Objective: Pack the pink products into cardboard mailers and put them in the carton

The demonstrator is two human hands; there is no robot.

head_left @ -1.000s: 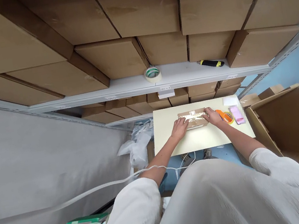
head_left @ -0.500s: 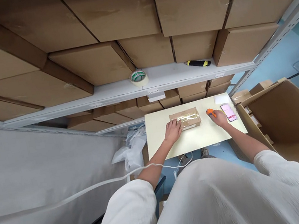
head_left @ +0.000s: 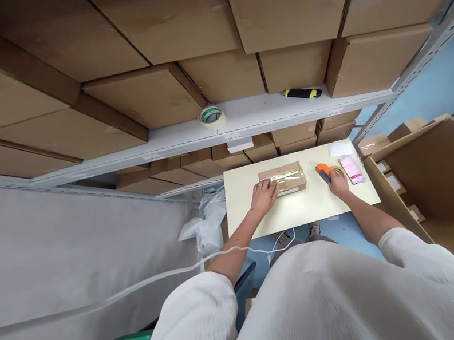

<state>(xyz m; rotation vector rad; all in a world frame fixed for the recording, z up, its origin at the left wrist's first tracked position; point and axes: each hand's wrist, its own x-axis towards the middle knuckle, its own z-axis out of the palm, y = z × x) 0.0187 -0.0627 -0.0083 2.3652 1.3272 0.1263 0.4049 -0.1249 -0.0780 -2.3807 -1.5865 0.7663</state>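
Cardboard box [head_left: 289, 176], left end under left hand [head_left: 264, 196]

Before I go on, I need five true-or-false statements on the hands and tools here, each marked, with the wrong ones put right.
1. The left hand rests on the taped cardboard box. True.
2. The right hand touches that box too. False: it holds the orange tape dispenser.
3. The smartphone lies on the table, right of the dispenser. True.
4. The utility knife lies on the table. False: it is on the shelf.
5. The tape roll on the shelf is right of the knife. False: it is left of it.
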